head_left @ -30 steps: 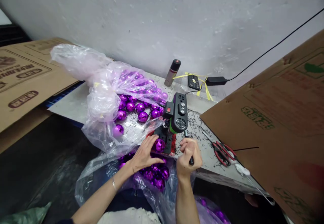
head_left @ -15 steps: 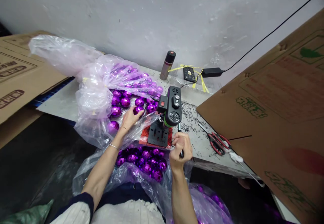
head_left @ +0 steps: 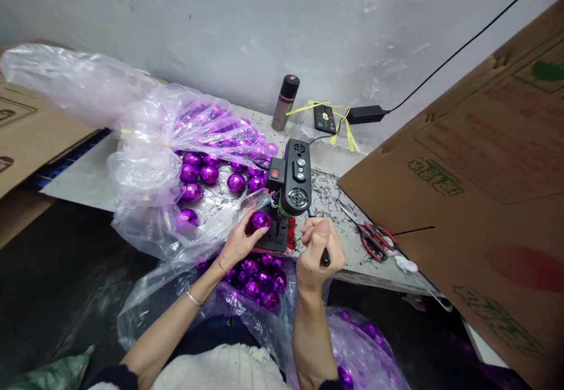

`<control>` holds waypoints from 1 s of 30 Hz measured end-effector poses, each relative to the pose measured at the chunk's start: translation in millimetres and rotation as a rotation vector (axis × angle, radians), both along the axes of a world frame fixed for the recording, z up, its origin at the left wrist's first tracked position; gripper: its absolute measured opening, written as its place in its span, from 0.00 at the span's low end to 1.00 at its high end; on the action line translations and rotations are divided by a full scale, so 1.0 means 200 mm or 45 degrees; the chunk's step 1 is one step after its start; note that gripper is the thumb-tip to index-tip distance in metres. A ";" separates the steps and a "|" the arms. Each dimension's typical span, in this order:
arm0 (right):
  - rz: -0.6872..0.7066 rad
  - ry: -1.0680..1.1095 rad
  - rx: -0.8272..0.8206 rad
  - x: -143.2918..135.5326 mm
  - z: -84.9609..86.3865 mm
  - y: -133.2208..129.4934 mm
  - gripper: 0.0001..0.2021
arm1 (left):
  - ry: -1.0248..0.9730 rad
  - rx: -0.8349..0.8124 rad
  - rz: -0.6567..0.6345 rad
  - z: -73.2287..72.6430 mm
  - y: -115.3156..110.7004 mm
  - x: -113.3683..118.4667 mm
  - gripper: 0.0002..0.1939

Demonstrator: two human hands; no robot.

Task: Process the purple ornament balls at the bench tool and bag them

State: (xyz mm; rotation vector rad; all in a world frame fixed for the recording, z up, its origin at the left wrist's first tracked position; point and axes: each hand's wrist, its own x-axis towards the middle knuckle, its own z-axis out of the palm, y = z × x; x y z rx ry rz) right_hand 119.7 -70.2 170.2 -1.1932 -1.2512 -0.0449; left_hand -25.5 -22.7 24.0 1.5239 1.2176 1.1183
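Note:
My left hand (head_left: pixel 240 242) holds a shiny purple faceted ball (head_left: pixel 261 219) between thumb and fingers, over the black base plate (head_left: pixel 278 237) of a small machine. My right hand (head_left: pixel 321 248) is closed around the black lever handle (head_left: pixel 325 258) at the machine's right side. The black machine head (head_left: pixel 296 178), with round grilles and a red switch box, stands above the plate. Several purple balls (head_left: pixel 208 174) lie on the table beside an opened clear plastic bag (head_left: pixel 141 172). More purple balls (head_left: pixel 252 287) sit in plastic below the table edge.
Behind the machine stand a spray can (head_left: pixel 285 102), a black phone-like object (head_left: pixel 325 118) with yellow strips and a black adapter (head_left: pixel 366 114). Red-handled scissors (head_left: pixel 374 240) lie right, beside a large cardboard box (head_left: pixel 462 202). Black scraps litter the grey table (head_left: pixel 343 243).
My left hand has lifted a purple ball from the table and brought it right, over the machine's base plate. My right hand still grips the lever. The view has shifted slightly.

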 end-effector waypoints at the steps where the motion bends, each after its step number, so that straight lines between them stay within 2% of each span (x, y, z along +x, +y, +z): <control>1: 0.001 0.001 -0.002 0.00 0.00 0.00 0.21 | 0.081 0.066 0.009 -0.02 0.01 0.01 0.33; 6: 0.007 -0.001 0.023 0.00 -0.02 -0.01 0.21 | 0.324 0.268 -0.045 -0.05 0.04 0.05 0.32; 10: 0.025 -0.009 0.050 0.00 -0.03 -0.01 0.20 | 0.388 0.382 -0.087 -0.06 0.04 0.09 0.31; 16: 0.005 -0.066 0.026 0.02 -0.08 -0.04 0.18 | 0.392 0.410 -0.031 -0.12 0.04 0.15 0.31; 20: 0.001 -0.093 0.053 0.01 -0.19 -0.04 0.18 | 0.385 0.416 -0.029 -0.15 0.04 0.15 0.32; 25: -0.010 -0.150 0.274 0.01 -0.37 0.01 0.21 | 0.401 0.392 -0.022 -0.14 0.04 0.15 0.32; 30: -0.058 -0.134 0.313 0.01 -0.45 0.03 0.21 | 0.374 0.390 -0.021 -0.15 0.03 0.15 0.33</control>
